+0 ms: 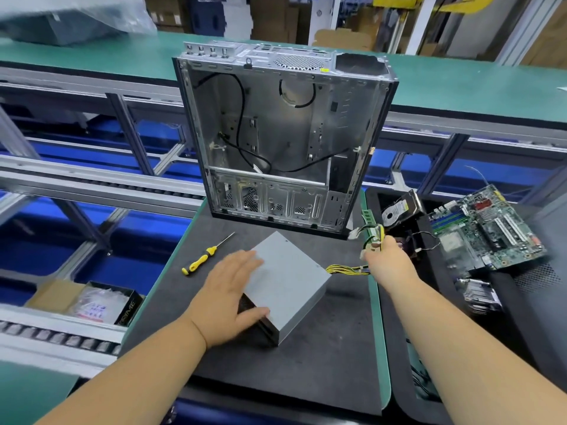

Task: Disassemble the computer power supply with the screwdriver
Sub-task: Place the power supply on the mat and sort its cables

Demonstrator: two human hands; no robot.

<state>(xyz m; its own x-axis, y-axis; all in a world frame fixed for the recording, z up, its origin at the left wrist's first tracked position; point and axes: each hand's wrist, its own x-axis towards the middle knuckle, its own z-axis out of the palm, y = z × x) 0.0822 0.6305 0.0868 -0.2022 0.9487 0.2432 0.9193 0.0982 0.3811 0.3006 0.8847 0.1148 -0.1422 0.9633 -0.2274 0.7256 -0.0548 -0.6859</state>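
Gutted case (285,133) stands at 12 o'clock; power supply (291,280) lies centre-mat, left hand (233,292) spread flat on it; right hand (389,259) grips its cable bundle (346,269); positioning step, judged; screwdriver (204,256), 10 o'clock, untouched, needed next.

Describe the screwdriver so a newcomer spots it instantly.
Start at the empty computer case standing on the dark mat. In front sits the grey power supply; left of it lies the screwdriver, untouched, the only yellow-and-black-handled tool with a thin metal shaft.
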